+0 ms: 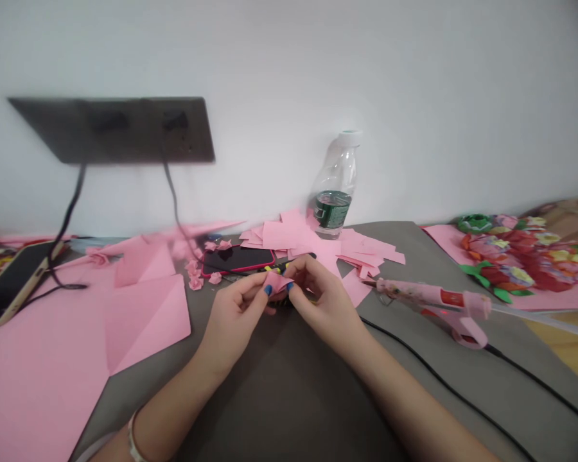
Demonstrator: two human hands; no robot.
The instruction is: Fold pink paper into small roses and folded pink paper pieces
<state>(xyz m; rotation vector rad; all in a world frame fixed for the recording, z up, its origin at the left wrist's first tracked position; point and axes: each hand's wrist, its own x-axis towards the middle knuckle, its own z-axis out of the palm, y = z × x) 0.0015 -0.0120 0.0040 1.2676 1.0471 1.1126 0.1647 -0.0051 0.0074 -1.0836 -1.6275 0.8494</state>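
Both hands pinch one small folded piece of pink paper (278,281) above the middle of the desk (279,378), the left hand (238,313) and the right hand (325,298) each gripping it between thumb and fingers. Behind them, a clear bottle (336,183) stands upright with its white cap (349,138) on, near the wall; a green label wraps its lower part, and how much liquid it contains I cannot tell. Cut pink slips (289,240) lie around its base. At the right, a pink glue gun (428,296) has a translucent stick (539,319) in its rear end. Black plugs (176,120) sit in the dark socket panel (139,144) on the wall.
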